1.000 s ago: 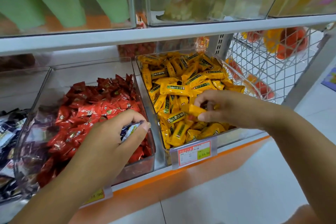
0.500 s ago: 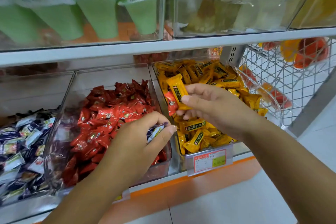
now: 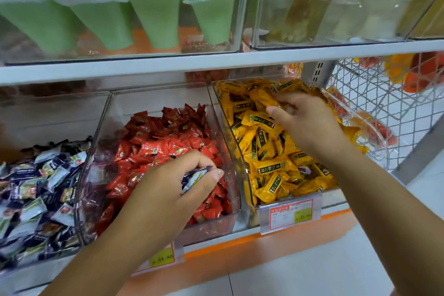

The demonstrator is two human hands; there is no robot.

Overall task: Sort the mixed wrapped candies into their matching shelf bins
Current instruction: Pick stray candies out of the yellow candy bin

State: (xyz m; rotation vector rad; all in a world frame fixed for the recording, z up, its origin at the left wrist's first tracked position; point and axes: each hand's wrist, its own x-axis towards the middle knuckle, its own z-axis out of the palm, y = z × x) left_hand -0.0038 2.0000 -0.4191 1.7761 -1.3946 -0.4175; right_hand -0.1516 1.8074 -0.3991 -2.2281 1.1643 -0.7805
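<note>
Blue-wrapped candies (image 3: 194, 178): were pinched in the left hand (image 3: 173, 187), above the near end of the red candies (image 3: 163, 146) in the middle bin (image 3: 236, 200).
Left hand: grasped them between thumb and curled fingers.
Right hand (image 3: 305, 120): was curled down onto the yellow candies (image 3: 269, 166) at the far end of the right bin (image 3: 248, 190); whether it gripped one could not be told.
Purple candy (image 3: 305, 170): lay among the yellow ones.

Red candies (image 3: 168, 149), yellow candies (image 3: 264, 168), navy-white candy (image 3: 194, 177)
</note>
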